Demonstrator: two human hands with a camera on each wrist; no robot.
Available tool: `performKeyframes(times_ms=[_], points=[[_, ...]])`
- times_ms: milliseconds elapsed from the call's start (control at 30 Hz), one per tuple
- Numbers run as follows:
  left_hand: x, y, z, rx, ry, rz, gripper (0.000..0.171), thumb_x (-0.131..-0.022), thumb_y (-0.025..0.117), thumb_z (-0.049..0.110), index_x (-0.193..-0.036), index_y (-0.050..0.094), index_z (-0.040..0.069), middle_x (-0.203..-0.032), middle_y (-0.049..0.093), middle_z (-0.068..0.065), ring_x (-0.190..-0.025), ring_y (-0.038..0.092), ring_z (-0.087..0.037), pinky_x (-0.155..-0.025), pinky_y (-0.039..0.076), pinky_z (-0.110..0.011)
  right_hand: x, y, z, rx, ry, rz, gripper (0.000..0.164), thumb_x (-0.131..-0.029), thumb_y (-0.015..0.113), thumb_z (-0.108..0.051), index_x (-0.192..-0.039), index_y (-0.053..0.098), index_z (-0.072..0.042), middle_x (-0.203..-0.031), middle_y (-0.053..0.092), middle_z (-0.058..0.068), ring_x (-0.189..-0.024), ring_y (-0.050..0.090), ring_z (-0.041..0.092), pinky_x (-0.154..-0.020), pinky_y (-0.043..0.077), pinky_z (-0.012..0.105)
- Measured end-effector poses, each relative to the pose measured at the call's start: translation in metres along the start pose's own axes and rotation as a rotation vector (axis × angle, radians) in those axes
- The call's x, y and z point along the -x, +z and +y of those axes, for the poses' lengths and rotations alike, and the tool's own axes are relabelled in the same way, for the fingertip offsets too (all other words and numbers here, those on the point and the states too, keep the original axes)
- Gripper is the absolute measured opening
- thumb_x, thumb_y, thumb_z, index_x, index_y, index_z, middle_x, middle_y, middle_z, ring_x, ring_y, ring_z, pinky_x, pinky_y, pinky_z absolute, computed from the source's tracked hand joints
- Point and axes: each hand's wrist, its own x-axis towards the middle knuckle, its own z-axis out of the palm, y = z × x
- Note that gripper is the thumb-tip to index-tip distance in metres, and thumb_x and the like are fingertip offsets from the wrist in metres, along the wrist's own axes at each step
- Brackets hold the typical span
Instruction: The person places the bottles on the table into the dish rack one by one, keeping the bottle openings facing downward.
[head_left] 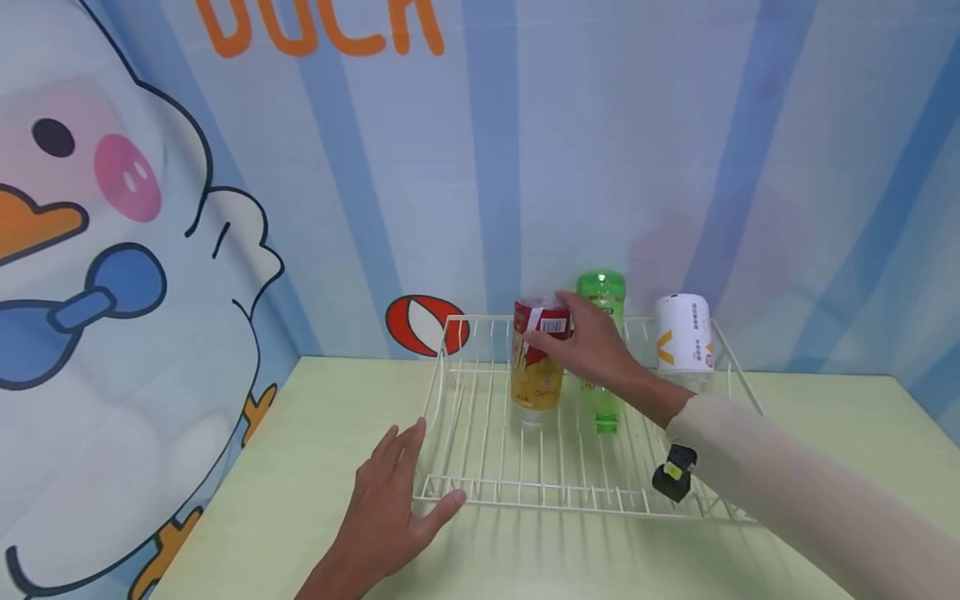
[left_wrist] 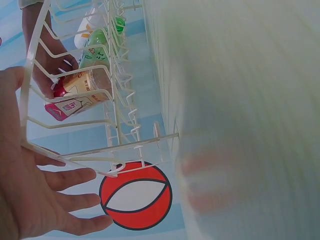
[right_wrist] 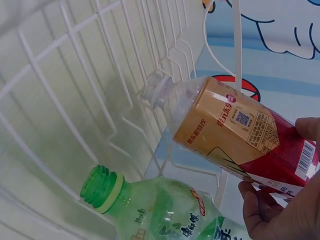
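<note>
A bottle with a red and yellow label stands upside down in a white wire rack, its neck toward the rack's bars. My right hand grips it near its base, thumb on one side and fingers on the other; the right wrist view shows the same bottle. Just right of it a green bottle is also neck-down, partly behind my right hand. My left hand is spread at the rack's front left corner, fingers fairly straight; in the left wrist view this hand lies against the rack's wire edge.
A clear bottle with a white label stands neck-down at the rack's back right. The rack rests on a pale green table. Behind it hangs a printed cloth with a duck and a red ball. A black wrist camera sits by the right sleeve.
</note>
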Motion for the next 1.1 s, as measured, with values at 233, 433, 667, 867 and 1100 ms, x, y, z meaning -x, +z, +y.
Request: performKeyframes(times_ms=[233,433,667,867,1100], points=[[0.001,0.000,0.000,0.003,0.003,0.003,0.093,-0.086,0.067,0.059,-0.157,0.029,0.011,-0.151,0.043,-0.015,-0.144,0.028,-0.040,-0.106,0.032,-0.066,-0.011,0.006,-0.004,0.036,0.023,-0.021,0.082,-0.093,0.068,-0.041,-0.154,0.029,-0.003,-0.140,0.051,0.019,-0.120,0.056,0.035,-0.091,0.054,0.049],[0.001,0.000,0.000,0.008,0.005,0.000,0.093,-0.087,0.066,0.059,-0.157,0.029,0.011,-0.151,0.043,-0.015,-0.144,0.029,-0.040,-0.106,0.032,-0.067,-0.019,0.010,-0.001,0.031,0.048,-0.022,0.081,-0.094,0.066,-0.042,-0.154,0.028,-0.002,-0.137,0.053,0.020,-0.118,0.058,0.035,-0.089,0.054,0.048],[0.001,0.001,-0.001,0.023,0.040,0.036,0.090,-0.086,0.068,0.056,-0.155,0.031,0.009,-0.148,0.046,-0.015,-0.142,0.032,-0.040,-0.104,0.034,-0.066,-0.023,0.012,0.005,0.042,0.074,-0.014,0.084,-0.095,0.064,-0.046,-0.155,0.025,-0.001,-0.140,0.051,0.023,-0.121,0.056,0.037,-0.091,0.054,0.050],[0.001,0.001,-0.002,0.020,0.029,0.019,0.092,-0.087,0.065,0.060,-0.156,0.029,0.010,-0.150,0.044,-0.015,-0.144,0.030,-0.040,-0.106,0.032,-0.066,-0.026,0.015,0.006,0.048,0.102,-0.016,0.082,-0.096,0.062,-0.046,-0.154,0.025,-0.002,-0.142,0.050,0.022,-0.124,0.054,0.038,-0.092,0.053,0.050],[0.002,0.002,-0.002,0.025,0.032,0.024,0.091,-0.087,0.067,0.058,-0.156,0.030,0.010,-0.150,0.045,-0.015,-0.143,0.031,-0.039,-0.105,0.032,-0.066,-0.030,0.022,0.002,0.057,0.123,-0.006,0.082,-0.096,0.064,-0.042,-0.155,0.023,-0.001,-0.144,0.048,0.023,-0.126,0.053,0.038,-0.093,0.052,0.051]])
